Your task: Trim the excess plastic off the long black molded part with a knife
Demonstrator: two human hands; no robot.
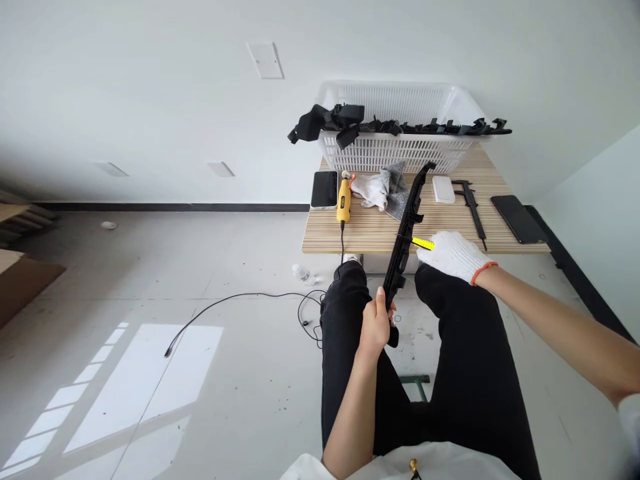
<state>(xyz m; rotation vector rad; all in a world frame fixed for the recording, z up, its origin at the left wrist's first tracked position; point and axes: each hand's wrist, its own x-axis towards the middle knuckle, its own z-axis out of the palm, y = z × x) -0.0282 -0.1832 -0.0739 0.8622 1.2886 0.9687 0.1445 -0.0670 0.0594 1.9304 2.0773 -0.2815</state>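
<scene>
My bare left hand (376,323) is wrapped around the lower end of a long black plastic strip (406,230) with clips and ribs along it. The strip slants upward over the near edge of the table, its far end by the cloths. My right hand (453,253), in a white knit glove with an orange cuff, grips a yellow-handled tool (423,243). A thin dark tip reaches from this tool to the middle of the strip; its exact kind is too small to tell.
On the wooden table (370,233) lie a yellow corded power tool (344,201), two phones, a white glove (371,189), a grey cloth (397,190), a white box (443,189) and a caliper (471,210). A white basket (395,152) bears more black parts. A bottle (303,274) and cable lie on the floor.
</scene>
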